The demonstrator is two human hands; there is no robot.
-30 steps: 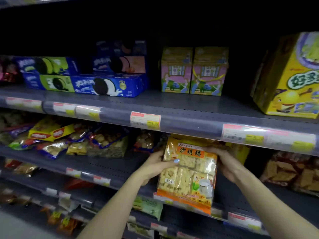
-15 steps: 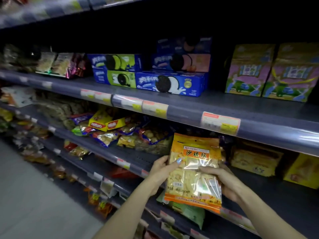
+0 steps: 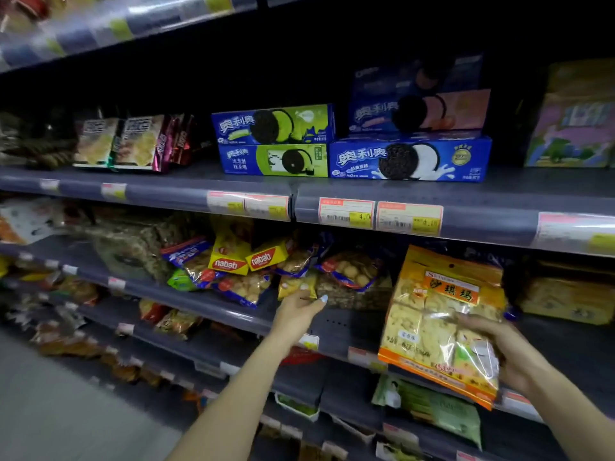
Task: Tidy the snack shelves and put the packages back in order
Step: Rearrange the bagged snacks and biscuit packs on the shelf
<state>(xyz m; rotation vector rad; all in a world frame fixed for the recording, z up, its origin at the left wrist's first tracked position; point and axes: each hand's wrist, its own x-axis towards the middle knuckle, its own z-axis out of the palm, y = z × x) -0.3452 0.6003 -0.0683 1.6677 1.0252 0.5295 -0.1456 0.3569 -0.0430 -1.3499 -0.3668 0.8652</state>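
My right hand (image 3: 514, 356) grips a large orange-and-yellow bag of pastry squares (image 3: 442, 321) by its right side, thumb on the front, holding it upright in front of the middle shelf (image 3: 336, 327). My left hand (image 3: 296, 312) reaches to the shelf's pile of snack bags and pinches the lower edge of a small yellow packet (image 3: 296, 285). Around that packet lie blue-edged cookie bags (image 3: 349, 269) and two yellow wafer packs (image 3: 246, 257).
The shelf above carries blue sandwich-cookie boxes (image 3: 409, 159), green-fronted ones (image 3: 276, 141) and cracker packs (image 3: 119, 141). More yellow bags (image 3: 565, 297) sit to the right of the held bag. A green packet (image 3: 432, 407) lies on the shelf below. Aisle floor (image 3: 50, 410) lies lower left.
My left hand let go of the pastry bag and moved left to the small yellow packet. The right hand now holds the bag alone. My view swung left along the shelves.
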